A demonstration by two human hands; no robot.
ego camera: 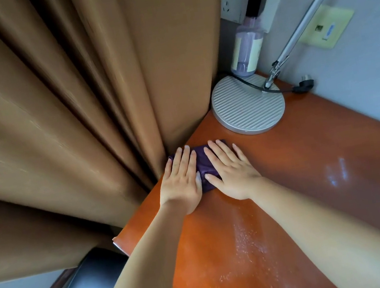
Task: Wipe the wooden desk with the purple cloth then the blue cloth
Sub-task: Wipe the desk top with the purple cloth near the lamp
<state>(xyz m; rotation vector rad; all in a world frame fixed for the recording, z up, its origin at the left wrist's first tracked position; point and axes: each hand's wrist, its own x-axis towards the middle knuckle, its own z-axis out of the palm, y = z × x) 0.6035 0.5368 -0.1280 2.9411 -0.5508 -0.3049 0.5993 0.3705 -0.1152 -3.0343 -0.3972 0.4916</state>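
Your left hand (pixel 182 180) and right hand (pixel 230 171) lie flat, fingers straight and spread, side by side, both pressing the purple cloth (pixel 203 164) onto the desk (pixel 311 147). Neither hand pinches anything. The cloth sits at the far left of the desk, just beside the curtain (pixel 77 113), with the lamp base (pixel 248 105) near on its far right.

Judgement: first step, purple-cloth pass, early on. Pale specks and a smear (pixel 249 242) sit on the near desk, apparently not yet wiped.

Risks:
- Push further left and your left fingers or the cloth likely catch the curtain fold and drag it onto the desk.
- Push further away and the cloth may meet the lamp base; its cable (pixel 255 86) trails toward the bottle (pixel 247 50) behind, so a shove could tug that too.
- Flat palms give no hold on the cloth, so it may bunch or slip out on a fast stroke.

Hidden or unclear: most of the cloth lies under your hands. The blue cloth is not in view. The lamp head and the desk's right end are cut off. The bottle label is illegible.
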